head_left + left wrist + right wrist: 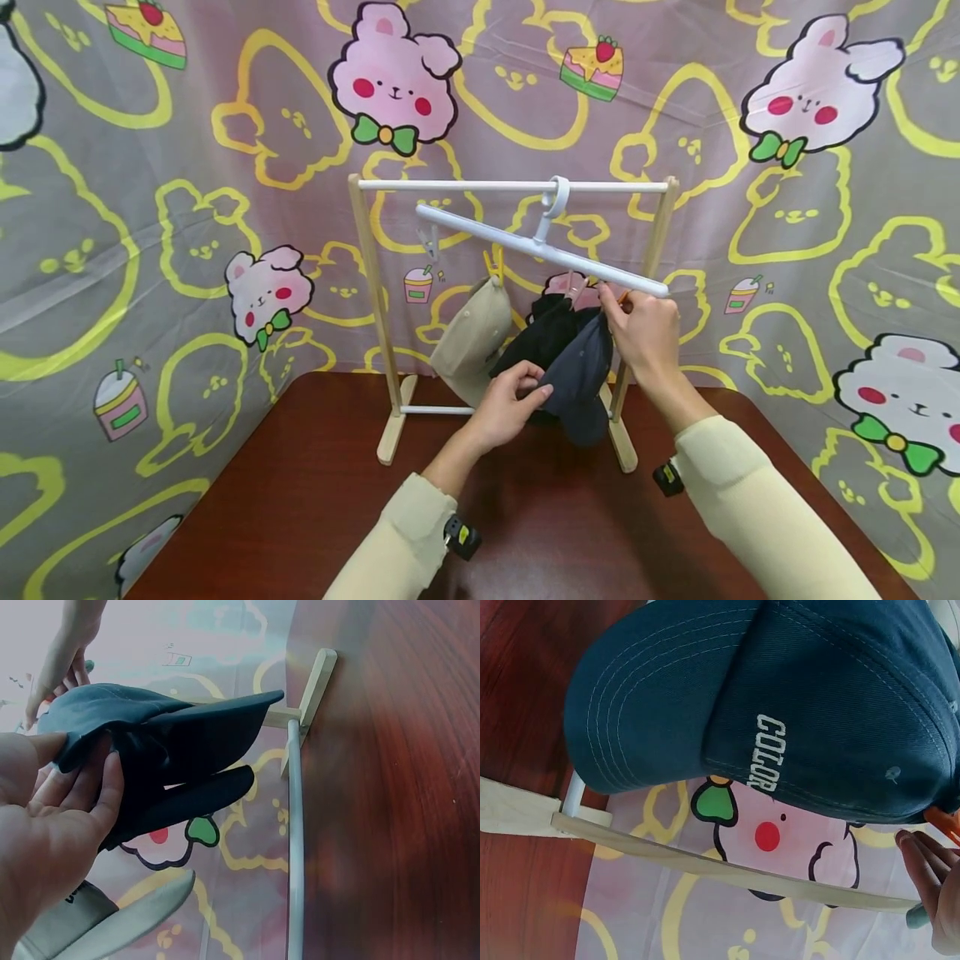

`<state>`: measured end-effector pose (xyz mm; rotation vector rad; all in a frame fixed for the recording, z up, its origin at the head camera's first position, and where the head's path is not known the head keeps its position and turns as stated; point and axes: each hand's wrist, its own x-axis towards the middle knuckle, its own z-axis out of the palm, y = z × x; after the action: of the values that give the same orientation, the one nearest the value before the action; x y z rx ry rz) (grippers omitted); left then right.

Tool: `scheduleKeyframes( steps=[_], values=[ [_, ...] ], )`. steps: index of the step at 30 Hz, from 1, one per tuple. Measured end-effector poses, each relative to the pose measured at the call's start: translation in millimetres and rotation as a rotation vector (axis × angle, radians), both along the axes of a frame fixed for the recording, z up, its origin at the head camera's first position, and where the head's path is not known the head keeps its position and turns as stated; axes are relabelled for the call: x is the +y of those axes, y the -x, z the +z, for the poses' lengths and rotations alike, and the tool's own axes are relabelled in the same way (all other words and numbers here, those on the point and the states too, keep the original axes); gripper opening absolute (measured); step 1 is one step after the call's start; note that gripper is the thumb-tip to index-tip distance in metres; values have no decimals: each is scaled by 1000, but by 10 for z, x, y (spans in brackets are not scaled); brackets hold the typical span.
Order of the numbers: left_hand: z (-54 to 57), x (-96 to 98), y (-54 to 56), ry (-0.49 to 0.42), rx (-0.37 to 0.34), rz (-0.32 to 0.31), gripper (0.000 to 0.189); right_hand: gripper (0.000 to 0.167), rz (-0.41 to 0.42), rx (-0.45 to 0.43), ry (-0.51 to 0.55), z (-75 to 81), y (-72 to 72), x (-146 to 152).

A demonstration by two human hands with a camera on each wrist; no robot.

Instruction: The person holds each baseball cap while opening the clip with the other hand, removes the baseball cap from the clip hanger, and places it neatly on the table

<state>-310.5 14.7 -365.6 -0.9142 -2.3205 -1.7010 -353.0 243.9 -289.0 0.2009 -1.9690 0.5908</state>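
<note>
A navy cap [581,379] with white lettering hangs below the low right end of a white hanger [487,232]. My left hand [510,404] pinches the cap's edge between thumb and fingers, as the left wrist view also shows. At the hanger's end, my right hand [643,332] grips an orange clip [943,823] at the cap's crown, partly hidden by the fingers. Just left, a black cap [534,337] hangs from a pink clip [576,286]. Farther left, a beige cap [474,337] hangs from a yellow clip [493,262].
The hanger hooks over the top rail [457,186] of a wooden rack [375,292] standing on a reddish-brown table [300,500]. A pale clip [428,245] dangles at the hanger's raised left end. A patterned curtain [187,292] surrounds the table's back and sides.
</note>
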Motion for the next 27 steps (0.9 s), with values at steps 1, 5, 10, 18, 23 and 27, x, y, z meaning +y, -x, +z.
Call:
scheduleKeyframes(
  steps=[1,5,10,18,23,27],
  values=[
    [20,1,-13,4,-2,-2,17,52,4,3,11,3,8,1],
    [146,-22,-109,19,-7,-23,16,52,20,5,40,5,22,3],
    [188,-74,-142,20,-7,-51,17,52,53,30,11,18,24,3],
    [-19,-88,50,-70,-45,-56,19,50,82,88,-90,47,49,6],
    [-21,-68,49,-180,-111,-70,16,50,82,95,-114,60,66,2],
    [-31,-49,43,-232,-124,-24,15,52,81,95,-116,56,63,-5]
  ],
)
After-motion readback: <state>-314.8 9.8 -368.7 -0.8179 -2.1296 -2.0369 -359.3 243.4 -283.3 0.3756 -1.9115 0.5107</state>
